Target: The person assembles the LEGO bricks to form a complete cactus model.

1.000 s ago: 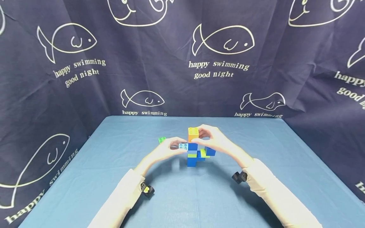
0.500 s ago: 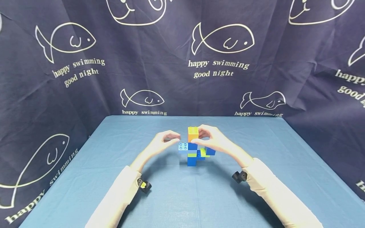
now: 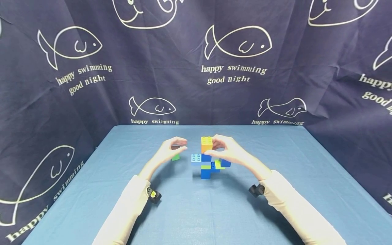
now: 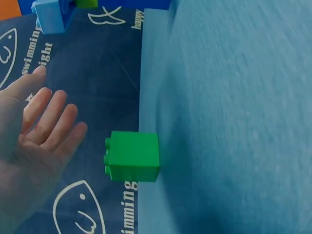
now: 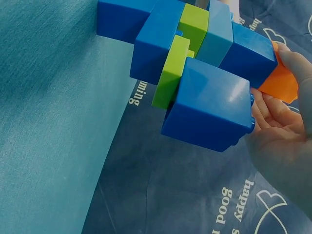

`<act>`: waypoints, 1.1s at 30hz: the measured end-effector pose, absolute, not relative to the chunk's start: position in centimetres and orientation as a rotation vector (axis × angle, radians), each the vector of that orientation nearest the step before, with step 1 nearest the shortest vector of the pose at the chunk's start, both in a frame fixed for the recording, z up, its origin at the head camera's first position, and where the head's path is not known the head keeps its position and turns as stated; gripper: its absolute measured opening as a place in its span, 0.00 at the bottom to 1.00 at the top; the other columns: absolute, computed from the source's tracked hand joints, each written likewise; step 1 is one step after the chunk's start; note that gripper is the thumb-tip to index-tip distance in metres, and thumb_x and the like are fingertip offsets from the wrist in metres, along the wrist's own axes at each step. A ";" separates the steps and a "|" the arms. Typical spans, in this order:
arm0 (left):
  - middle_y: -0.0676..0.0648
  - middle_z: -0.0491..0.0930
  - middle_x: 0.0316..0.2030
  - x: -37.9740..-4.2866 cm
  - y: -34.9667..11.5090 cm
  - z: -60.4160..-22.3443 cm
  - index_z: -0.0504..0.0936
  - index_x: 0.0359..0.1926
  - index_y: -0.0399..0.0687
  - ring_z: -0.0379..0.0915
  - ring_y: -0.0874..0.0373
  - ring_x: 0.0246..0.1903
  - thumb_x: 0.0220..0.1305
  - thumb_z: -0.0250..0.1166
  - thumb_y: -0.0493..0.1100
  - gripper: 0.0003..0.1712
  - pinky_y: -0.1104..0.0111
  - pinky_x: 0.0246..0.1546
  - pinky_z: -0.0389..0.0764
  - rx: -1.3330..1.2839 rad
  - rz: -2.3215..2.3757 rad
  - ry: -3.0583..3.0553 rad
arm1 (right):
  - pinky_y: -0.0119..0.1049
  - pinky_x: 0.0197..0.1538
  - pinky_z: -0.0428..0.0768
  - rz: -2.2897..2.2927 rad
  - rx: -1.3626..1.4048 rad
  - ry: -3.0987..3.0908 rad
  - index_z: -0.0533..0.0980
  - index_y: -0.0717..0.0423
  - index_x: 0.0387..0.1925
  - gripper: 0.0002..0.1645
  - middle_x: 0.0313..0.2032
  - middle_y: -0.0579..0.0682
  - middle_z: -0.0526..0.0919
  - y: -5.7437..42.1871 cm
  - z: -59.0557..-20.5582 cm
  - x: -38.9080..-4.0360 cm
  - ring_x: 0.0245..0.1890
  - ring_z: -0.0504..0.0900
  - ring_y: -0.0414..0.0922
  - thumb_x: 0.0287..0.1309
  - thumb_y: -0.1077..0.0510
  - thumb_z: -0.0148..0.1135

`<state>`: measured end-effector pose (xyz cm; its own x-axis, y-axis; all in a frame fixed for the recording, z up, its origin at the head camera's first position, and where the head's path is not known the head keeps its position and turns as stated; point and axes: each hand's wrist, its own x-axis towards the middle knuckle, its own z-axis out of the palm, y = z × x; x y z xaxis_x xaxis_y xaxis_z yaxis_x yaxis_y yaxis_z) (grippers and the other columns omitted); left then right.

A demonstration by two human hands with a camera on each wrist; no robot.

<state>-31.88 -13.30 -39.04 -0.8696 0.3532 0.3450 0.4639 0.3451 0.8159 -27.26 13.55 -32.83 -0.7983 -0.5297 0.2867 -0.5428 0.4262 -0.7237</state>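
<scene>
A built stack of toy building bricks stands mid-table, with an orange brick [image 3: 206,147] on top. My right hand [image 3: 228,148] grips this orange brick between thumb and fingers; the right wrist view shows the thumb on the orange brick [image 5: 280,80]. Below it are dark blue bricks [image 3: 205,174] and lime green ones [image 3: 218,164]. A light blue brick [image 3: 196,159] juts out from the stack's left side. To the left, my left hand [image 3: 166,152] hovers with parted fingers, holding nothing. Close by it is a loose green brick [image 4: 134,156], partly hidden by the hand in the head view.
A blue cloth covers the table [image 3: 196,211]. Dark curtains [image 3: 190,85] printed with white fish hang behind it and on both sides. In the right wrist view, a dark blue brick [image 5: 209,105] sticks out from the stack on the right hand's side.
My left hand has let go of the light blue brick and moved left to the green brick. The right hand has kept its hold on the orange brick.
</scene>
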 end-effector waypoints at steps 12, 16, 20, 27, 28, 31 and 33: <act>0.34 0.78 0.51 -32.9 -14.8 -40.2 0.75 0.52 0.34 0.72 0.41 0.54 0.57 0.66 0.38 0.22 0.50 0.56 0.70 -0.617 -1.484 -2.542 | 0.52 0.52 0.77 1.366 1.005 -2.635 0.76 0.55 0.42 0.18 0.38 0.51 0.83 13.5 -32.9 -27.2 0.43 0.83 0.48 0.51 0.54 0.69; 0.31 0.77 0.50 -33.1 -15.1 -40.6 0.74 0.52 0.31 0.73 0.39 0.53 0.57 0.66 0.36 0.23 0.50 0.54 0.72 -0.598 -1.469 -2.551 | 0.52 0.52 0.77 1.365 0.999 -2.636 0.76 0.55 0.42 0.18 0.38 0.51 0.83 13.6 -32.9 -27.2 0.43 0.82 0.48 0.51 0.53 0.69; 0.32 0.76 0.51 -33.2 -15.4 -40.9 0.74 0.53 0.30 0.73 0.38 0.52 0.55 0.67 0.37 0.25 0.51 0.54 0.73 -0.579 -1.422 -2.593 | 0.51 0.52 0.77 1.373 0.986 -2.648 0.76 0.55 0.43 0.18 0.38 0.51 0.83 13.6 -32.9 -27.2 0.44 0.82 0.48 0.51 0.53 0.69; 0.32 0.74 0.54 -33.2 -15.7 -41.5 0.70 0.56 0.30 0.72 0.38 0.53 0.54 0.68 0.38 0.30 0.52 0.57 0.70 -0.536 -1.383 -2.686 | 0.51 0.52 0.77 1.363 0.983 -2.657 0.76 0.55 0.42 0.18 0.38 0.51 0.83 13.6 -32.8 -27.0 0.44 0.82 0.48 0.51 0.53 0.70; 0.31 0.74 0.54 -33.2 -15.8 -41.6 0.69 0.57 0.29 0.72 0.38 0.53 0.54 0.68 0.38 0.31 0.52 0.56 0.71 -0.534 -1.390 -2.692 | 0.51 0.53 0.77 1.360 0.981 -2.660 0.76 0.55 0.42 0.18 0.39 0.51 0.83 13.6 -32.8 -27.0 0.44 0.82 0.48 0.51 0.53 0.70; 0.31 0.74 0.54 -33.2 -15.9 -41.7 0.69 0.57 0.29 0.73 0.38 0.52 0.54 0.68 0.38 0.32 0.53 0.56 0.71 -0.518 -1.414 -2.719 | 0.48 0.53 0.77 1.352 0.979 -2.664 0.75 0.55 0.42 0.19 0.39 0.50 0.82 13.6 -32.8 -27.0 0.44 0.82 0.48 0.51 0.52 0.70; 0.31 0.74 0.54 -33.2 -16.0 -41.7 0.68 0.58 0.29 0.73 0.39 0.52 0.54 0.68 0.38 0.32 0.53 0.56 0.71 -0.498 -1.416 -2.740 | 0.47 0.53 0.77 1.351 0.978 -2.664 0.75 0.55 0.43 0.19 0.39 0.50 0.82 13.7 -32.8 -27.0 0.44 0.82 0.47 0.51 0.52 0.69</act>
